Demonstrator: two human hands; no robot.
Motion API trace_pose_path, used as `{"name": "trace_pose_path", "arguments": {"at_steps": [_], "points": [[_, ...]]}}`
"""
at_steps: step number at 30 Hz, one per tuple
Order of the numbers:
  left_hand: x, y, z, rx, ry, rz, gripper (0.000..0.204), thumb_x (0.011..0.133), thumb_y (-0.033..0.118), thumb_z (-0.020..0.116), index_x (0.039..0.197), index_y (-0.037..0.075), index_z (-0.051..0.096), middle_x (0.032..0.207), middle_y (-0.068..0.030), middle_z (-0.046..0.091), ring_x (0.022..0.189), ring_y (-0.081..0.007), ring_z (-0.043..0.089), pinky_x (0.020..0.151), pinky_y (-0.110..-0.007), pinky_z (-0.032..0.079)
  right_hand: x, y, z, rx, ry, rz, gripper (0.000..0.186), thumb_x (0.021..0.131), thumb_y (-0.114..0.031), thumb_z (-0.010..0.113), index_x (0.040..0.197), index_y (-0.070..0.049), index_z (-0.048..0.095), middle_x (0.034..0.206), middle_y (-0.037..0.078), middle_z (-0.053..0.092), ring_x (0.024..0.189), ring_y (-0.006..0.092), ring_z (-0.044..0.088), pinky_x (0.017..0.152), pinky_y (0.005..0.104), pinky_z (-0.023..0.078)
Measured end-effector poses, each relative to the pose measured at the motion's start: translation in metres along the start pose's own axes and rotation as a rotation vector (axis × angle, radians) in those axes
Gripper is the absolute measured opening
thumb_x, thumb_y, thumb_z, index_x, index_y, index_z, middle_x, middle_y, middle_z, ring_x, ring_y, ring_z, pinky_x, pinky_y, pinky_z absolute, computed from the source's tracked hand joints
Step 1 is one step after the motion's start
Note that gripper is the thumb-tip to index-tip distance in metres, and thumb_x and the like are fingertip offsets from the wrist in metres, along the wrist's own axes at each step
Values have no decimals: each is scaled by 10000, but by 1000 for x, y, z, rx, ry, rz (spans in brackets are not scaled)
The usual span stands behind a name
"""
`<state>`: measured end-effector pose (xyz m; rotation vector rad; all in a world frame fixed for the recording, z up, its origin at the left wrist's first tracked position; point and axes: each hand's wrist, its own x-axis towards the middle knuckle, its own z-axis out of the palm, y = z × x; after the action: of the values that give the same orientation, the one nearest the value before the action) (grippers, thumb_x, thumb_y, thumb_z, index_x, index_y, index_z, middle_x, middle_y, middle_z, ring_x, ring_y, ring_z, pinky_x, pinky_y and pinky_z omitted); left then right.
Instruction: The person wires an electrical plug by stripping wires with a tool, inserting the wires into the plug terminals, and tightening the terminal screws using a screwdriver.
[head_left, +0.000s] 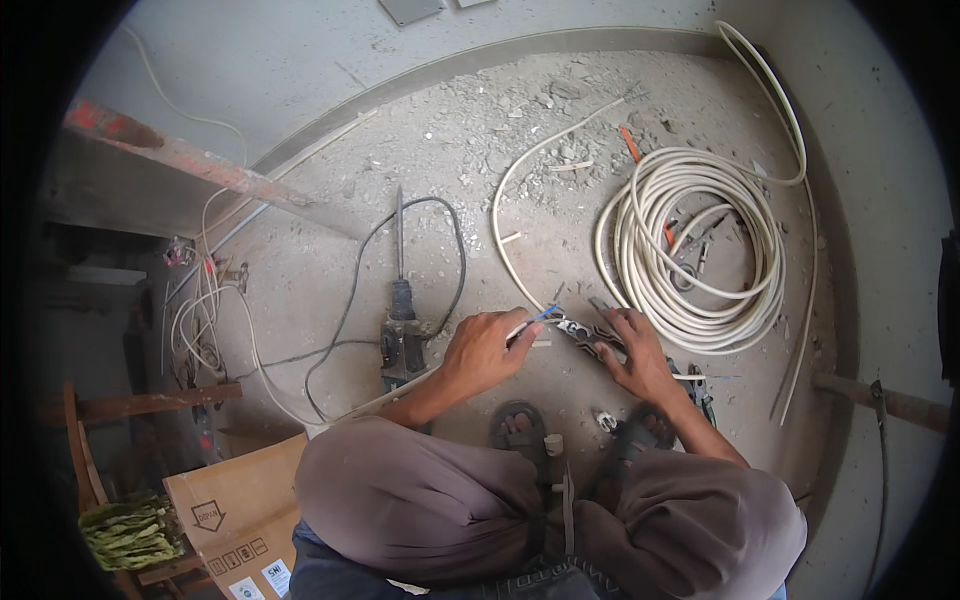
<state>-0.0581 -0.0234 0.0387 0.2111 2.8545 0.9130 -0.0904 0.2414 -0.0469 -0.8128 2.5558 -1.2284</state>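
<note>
My left hand [482,350] is closed on the end of a white cable, where a blue wire [547,313] sticks out past the fingertips. In my right hand [640,358] is a pair of pliers [576,329], its jaws pointing left, beside the blue wire. Whether the jaws touch the wire is too small to tell. Another length of white cable [497,215] curves down from the rubble and reaches the spot by the pliers. The large coil of white cable [635,240] lies on the floor just beyond my right hand.
Left of my hands stands a corded hammer drill [402,335] with a long bit. Concrete rubble [520,110] covers the far floor. A cardboard box [240,510] sits at lower left, below loose wires [205,325]. Small tools [700,250] lie inside the coil; a white fitting [606,421] is between my sandals.
</note>
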Motion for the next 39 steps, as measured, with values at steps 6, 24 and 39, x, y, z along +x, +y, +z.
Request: {"name": "trace_pose_path", "arguments": {"at_steps": [6, 24, 39], "points": [[6, 31, 13, -70, -104, -4, 200, 952, 257, 640, 943, 58, 656, 712, -210, 644, 689, -447, 637, 608, -513, 483, 29, -34, -45, 474, -157, 122, 263, 1012, -215, 612, 1159, 0, 651, 922, 146, 659, 849, 220, 618, 812, 354, 482], [-19, -13, 84, -75, 68, 133, 195, 993, 197, 564, 1057, 14, 544, 677, -214, 625, 658, -471, 637, 606, -552, 486, 25, -20, 18, 651, -177, 187, 305, 1042, -223, 578, 821, -17, 617, 674, -19, 565, 608, 54, 488, 552, 253, 397], [-16, 13, 63, -72, 81, 261, 158, 949, 151, 576, 1027, 23, 524, 646, -194, 616, 616, -429, 645, 547, -518, 488, 25, -13, -1, 951, -217, 321, 301, 990, -276, 675, 847, -11, 665, 731, 59, 656, 613, 106, 598, 551, 252, 492]]}}
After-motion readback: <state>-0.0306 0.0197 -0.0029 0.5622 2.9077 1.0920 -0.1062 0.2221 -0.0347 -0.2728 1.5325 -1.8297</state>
